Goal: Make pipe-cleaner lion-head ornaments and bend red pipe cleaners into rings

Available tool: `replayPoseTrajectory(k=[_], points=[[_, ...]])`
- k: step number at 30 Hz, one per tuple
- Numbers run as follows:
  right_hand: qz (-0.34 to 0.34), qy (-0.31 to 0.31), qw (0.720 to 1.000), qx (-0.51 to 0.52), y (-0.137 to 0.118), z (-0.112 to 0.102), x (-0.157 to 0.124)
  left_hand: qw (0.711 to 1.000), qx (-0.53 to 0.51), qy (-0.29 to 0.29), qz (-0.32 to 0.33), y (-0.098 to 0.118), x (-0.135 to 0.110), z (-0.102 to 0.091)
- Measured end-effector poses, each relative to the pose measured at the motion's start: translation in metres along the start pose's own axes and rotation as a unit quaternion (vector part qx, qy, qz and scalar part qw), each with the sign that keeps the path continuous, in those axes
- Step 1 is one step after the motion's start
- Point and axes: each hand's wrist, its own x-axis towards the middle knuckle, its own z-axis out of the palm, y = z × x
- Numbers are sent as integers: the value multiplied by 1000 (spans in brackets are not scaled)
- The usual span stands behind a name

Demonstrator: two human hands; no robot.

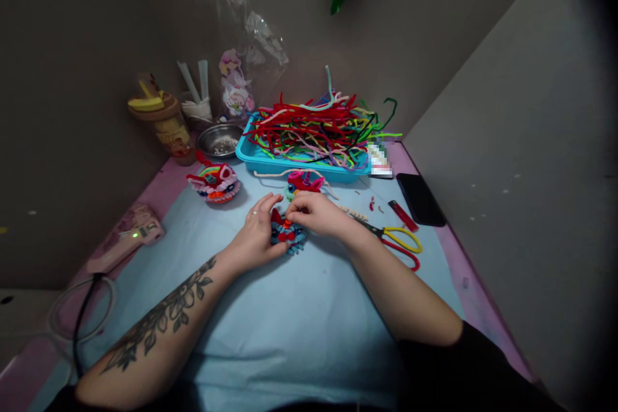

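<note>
Between my hands a blue and red pipe-cleaner figure [288, 241] rests on the table cover. My left hand [259, 232] grips its left side, with the thumb along the near edge and the fingers at the far side. At the top of the figure, my right hand [313, 211] pinches close to an orange bit; what lies between the fingertips is too small to make out. Just behind stands another red, pink and blue pipe-cleaner figure [306, 181], partly hidden by my right hand. A finished-looking colourful lion-head figure [215, 183] sits to the left.
A blue tray [309, 170] heaped with pipe cleaners [309, 119] stands behind. On the right lie scissors [403, 241], a red lighter-like object [403, 215] and a black phone [421, 199]. A metal bowl [221, 141], a cup [167, 125] and a corded pink glue gun [130, 238] are on the left.
</note>
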Motion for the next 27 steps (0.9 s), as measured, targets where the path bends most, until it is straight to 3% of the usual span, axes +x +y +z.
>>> replayPoseTrajectory(k=[12,15,19,27], points=[[17,-4,1000,12,2,-1,2,999,-27,-24,-6,0,0,-3],[47,-7,997,53,3,-13,0,996,-75,-52,-7,3,0,-12],[60,36,995,67,1,-26,-3,982,-179,-47,-20,4,2,-24],[20,15,999,-28,-9,0,-3,962,-215,7,-167,-9,7,-17]])
